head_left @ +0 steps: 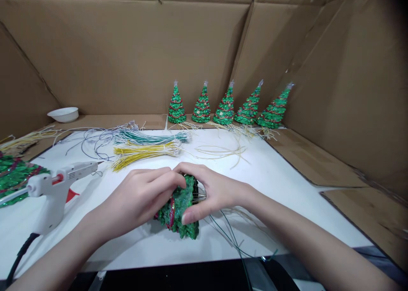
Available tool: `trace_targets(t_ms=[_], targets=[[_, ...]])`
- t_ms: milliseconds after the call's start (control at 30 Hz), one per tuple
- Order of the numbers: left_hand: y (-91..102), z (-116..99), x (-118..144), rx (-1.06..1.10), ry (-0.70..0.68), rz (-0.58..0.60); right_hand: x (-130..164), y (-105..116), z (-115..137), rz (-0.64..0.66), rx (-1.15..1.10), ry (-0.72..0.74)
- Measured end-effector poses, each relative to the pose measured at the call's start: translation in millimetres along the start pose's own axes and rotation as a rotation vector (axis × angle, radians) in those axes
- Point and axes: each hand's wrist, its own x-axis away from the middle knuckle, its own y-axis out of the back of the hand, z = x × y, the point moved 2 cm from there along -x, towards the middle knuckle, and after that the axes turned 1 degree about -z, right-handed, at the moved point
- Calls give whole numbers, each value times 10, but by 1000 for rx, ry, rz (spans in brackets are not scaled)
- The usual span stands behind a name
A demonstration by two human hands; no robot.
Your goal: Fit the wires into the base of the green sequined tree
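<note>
Both hands at work over a white table (287,176), near side. Decorated green tree (181,212) lies tipped over between them, wide end toward the right hand, wires showing at its open base. Right hand (213,191) clamped on that end: thumb on the near side, other fingers reaching over the far side. Left hand (143,193) against the tree, fingers bent and close together; thumb hidden, cannot tell whether it grips. Loose green wires (237,246) trail beneath the right forearm to the table's near edge. White glue gun (54,193) stands at left, nozzle pointing right. Beyond the hands, a yellow wire bundle (145,152) lies just before a green wire bundle (149,137). Five finished-looking trees (225,108) stand in a row by the cardboard wall (127,57).
</note>
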Motion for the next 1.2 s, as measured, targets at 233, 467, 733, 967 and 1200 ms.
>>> trace_targets(t_ms=[233,467,733,967,1200], targets=[[-3,18,27,36,27,30,3,-1,-1,-4,-2,-3],[-6,18,13,57,46,46,13,-2,1,-8,-8,-10],[-8,21,15,50,62,56,11,-6,4,-10,-6,-8],[-16,39,13,33,73,64,14,-6,-12,-17,-31,-7],[-15,42,24,23,80,72,10,1,-20,-25,-23,-11]])
